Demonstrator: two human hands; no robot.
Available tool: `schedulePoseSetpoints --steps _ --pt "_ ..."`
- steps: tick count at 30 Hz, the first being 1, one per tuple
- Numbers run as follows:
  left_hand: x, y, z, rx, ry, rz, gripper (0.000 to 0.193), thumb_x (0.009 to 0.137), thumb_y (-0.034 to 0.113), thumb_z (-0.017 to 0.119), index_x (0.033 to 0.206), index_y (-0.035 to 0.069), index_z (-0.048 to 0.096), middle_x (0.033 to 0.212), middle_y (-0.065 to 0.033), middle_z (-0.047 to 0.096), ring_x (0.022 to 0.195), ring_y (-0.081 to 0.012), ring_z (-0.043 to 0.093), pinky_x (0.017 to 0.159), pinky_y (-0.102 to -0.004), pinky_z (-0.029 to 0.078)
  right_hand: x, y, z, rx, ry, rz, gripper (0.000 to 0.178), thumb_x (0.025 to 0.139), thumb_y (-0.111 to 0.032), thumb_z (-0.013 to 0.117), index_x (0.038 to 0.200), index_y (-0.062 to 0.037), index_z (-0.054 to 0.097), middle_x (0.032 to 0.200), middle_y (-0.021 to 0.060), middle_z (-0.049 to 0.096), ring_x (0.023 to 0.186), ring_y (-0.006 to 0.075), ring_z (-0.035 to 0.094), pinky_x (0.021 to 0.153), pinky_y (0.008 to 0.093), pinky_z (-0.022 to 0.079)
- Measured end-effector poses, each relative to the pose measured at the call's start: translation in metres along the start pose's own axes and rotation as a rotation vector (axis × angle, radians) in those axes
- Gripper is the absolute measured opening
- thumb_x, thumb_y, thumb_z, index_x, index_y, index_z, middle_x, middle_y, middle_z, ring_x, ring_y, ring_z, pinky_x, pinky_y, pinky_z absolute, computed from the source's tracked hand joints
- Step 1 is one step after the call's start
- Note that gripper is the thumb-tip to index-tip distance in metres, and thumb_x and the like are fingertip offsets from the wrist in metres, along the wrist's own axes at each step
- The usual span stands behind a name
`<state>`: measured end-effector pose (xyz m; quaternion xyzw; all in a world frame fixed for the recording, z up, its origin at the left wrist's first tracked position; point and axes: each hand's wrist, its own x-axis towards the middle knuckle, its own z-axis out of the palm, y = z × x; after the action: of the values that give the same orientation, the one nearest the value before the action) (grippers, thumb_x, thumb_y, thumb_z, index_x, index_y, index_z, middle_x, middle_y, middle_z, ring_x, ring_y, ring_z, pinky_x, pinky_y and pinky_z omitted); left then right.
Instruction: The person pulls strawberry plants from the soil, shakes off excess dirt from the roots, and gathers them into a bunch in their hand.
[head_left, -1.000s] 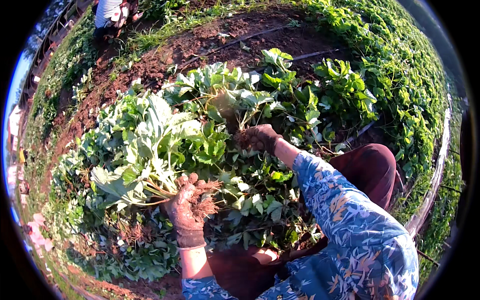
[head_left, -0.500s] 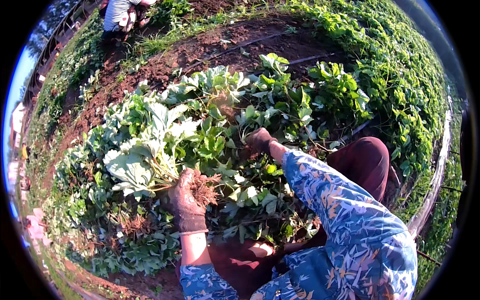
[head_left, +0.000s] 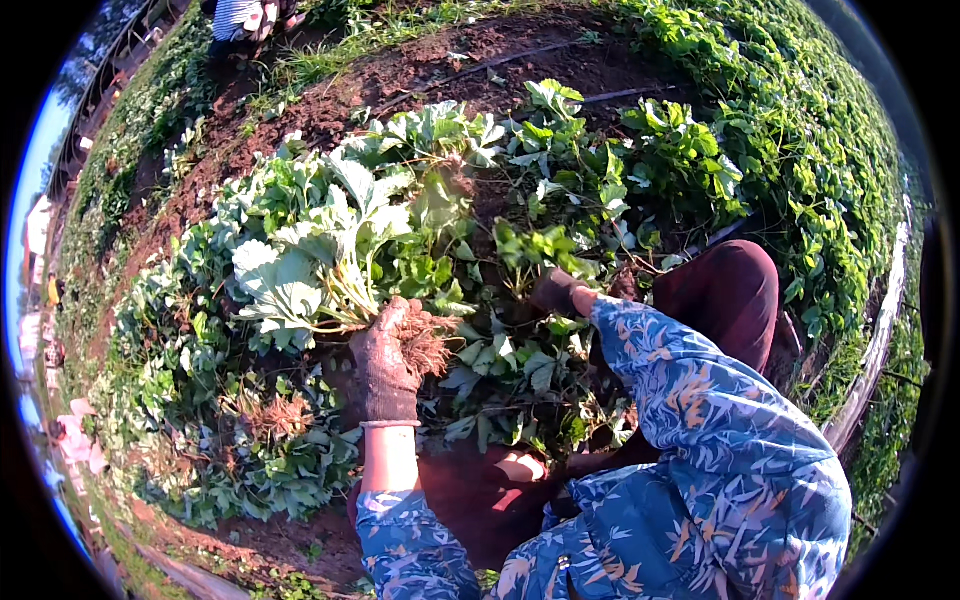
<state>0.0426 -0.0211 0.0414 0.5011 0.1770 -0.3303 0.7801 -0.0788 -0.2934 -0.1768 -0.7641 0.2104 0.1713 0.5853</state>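
My left hand (head_left: 385, 365), in a soiled dark glove, is closed round a bunch of uprooted strawberry plants (head_left: 320, 270). Their pale, toothed leaves fan out to the left, and the reddish-brown roots (head_left: 428, 340) stick out on the right side of the fist. My right hand (head_left: 560, 292), gloved too, is closed at the base of a small green strawberry plant (head_left: 540, 245), slightly blurred. Its fingertips are partly hidden. Around both hands lies a thick spread of loose leafy plants (head_left: 250, 400), some with bare roots showing.
My bent knee (head_left: 725, 290) in dark red trousers is at the right. Dense green plants (head_left: 780, 150) cover the far right, beside a pale edging strip (head_left: 875, 350). Brown soil (head_left: 480, 90) lies beyond. Another person (head_left: 240, 20) is at the far left.
My right hand has moved right and slightly nearer, with a small plant now showing at its fingers. My left hand has shifted slightly up and right, still holding its bunch.
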Motion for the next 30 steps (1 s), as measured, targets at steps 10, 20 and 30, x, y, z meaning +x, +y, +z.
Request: schedulePoseSetpoints --steps 10,20,30 --pt "0.005 -0.016 -0.004 0.040 -0.042 0.016 0.019 0.083 0.014 0.067 0.096 0.000 0.064 0.088 -0.0111 0.068 0.075 -0.0230 0.067 0.063 -0.0354 0.058 -0.020 -0.028 -0.025 0.630 0.045 0.138 0.013 0.079 -0.018 0.067 0.080 -0.0056 0.064 0.069 0.0036 0.060 0.062 0.0151 0.060 0.057 0.0310 0.051" --pt "-0.003 -0.041 0.001 0.189 -0.123 0.056 0.019 0.081 0.006 0.066 0.095 -0.006 0.065 0.091 -0.0144 0.068 0.082 -0.0262 0.067 0.072 -0.0400 0.059 -0.079 -0.097 0.014 0.636 0.048 -0.166 0.026 0.079 -0.007 0.074 0.104 -0.0006 0.069 0.096 0.0045 0.071 0.083 0.0136 0.067 0.066 0.0283 0.054" --pt "-0.014 -0.049 0.025 0.137 -0.229 0.249 0.027 0.078 0.003 0.066 0.105 -0.001 0.065 0.093 -0.0092 0.068 0.078 -0.0204 0.067 0.068 -0.0343 0.058 -0.099 -0.199 -0.009 -0.228 -0.006 -0.897 0.013 0.074 -0.011 0.070 0.073 0.0008 0.066 0.115 0.0178 0.063 0.085 0.0246 0.066 0.068 0.0332 0.052"
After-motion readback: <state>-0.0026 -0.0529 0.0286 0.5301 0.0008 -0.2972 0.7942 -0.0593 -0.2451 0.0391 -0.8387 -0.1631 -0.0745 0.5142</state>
